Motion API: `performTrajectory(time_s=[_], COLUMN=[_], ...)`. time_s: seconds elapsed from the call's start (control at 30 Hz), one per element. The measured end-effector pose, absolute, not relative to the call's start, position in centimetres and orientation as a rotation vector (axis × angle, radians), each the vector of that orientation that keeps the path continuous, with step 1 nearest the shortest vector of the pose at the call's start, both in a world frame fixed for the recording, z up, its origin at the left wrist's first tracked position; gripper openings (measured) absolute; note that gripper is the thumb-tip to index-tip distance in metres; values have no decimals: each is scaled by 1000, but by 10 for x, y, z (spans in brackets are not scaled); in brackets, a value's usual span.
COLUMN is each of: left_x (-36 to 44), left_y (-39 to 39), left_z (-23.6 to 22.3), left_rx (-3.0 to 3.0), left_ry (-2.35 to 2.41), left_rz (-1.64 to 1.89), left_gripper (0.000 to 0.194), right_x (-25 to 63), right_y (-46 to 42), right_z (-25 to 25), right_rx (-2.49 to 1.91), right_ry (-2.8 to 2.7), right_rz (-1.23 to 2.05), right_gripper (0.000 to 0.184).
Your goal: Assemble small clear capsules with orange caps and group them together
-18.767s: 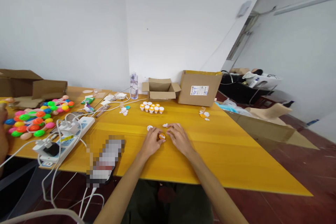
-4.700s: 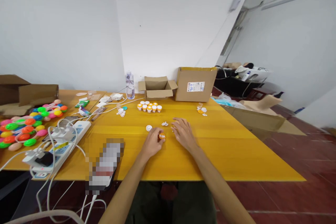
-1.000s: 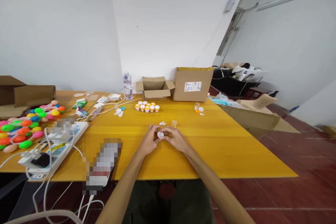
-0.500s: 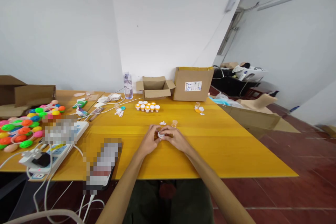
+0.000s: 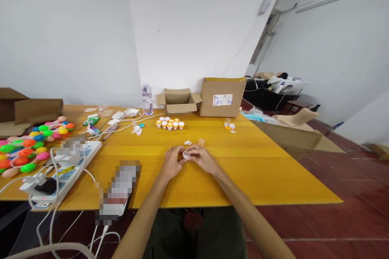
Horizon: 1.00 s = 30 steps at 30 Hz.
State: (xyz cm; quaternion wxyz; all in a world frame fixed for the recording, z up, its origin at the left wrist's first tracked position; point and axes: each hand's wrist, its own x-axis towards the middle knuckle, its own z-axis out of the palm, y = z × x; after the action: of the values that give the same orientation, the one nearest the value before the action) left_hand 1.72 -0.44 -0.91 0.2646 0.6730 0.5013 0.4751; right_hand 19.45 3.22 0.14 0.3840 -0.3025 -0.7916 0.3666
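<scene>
Between my fingertips, just above the yellow table (image 5: 243,174), is a small round white lid-like piece (image 5: 186,155). My left hand (image 5: 174,162) pinches it from the left and my right hand (image 5: 203,158) from the right; the fingers cover part of it. Just beyond my hands lie some small white pieces (image 5: 187,142) and a small clear cup (image 5: 201,142). Farther back stands a cluster of small white-and-orange capped containers (image 5: 170,124). A second group of loose parts (image 5: 230,126) lies to the right, and another small pile (image 5: 137,129) with a teal ring to the left.
An open carton (image 5: 181,108), a closed cardboard box (image 5: 222,96) and a water bottle (image 5: 147,99) stand along the wall. At left are colourful plastic balls (image 5: 28,151), a power strip (image 5: 68,174) with cables, and a phone (image 5: 120,190) near the front edge.
The whole view has shifted slightly. Both hands stay around the small white piece, whose round face shows a little more; the finger positions differ only slightly.
</scene>
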Motion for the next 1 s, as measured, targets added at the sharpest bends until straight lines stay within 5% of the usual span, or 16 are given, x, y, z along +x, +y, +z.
performTrajectory(time_s=[0.37,1.0], left_x=[18,16], left_y=[-6,-5], left_z=[0,6], left_rx=[1472,1410], left_ry=[1098,1046], left_rz=[1360,1373], left_gripper=[24,31], right_x=[193,191], right_y=[33,33], right_z=[3,2], right_rx=[-795,-772], right_ry=[-1730,-1652], right_rz=[1273,1259], right_gripper=[38,34])
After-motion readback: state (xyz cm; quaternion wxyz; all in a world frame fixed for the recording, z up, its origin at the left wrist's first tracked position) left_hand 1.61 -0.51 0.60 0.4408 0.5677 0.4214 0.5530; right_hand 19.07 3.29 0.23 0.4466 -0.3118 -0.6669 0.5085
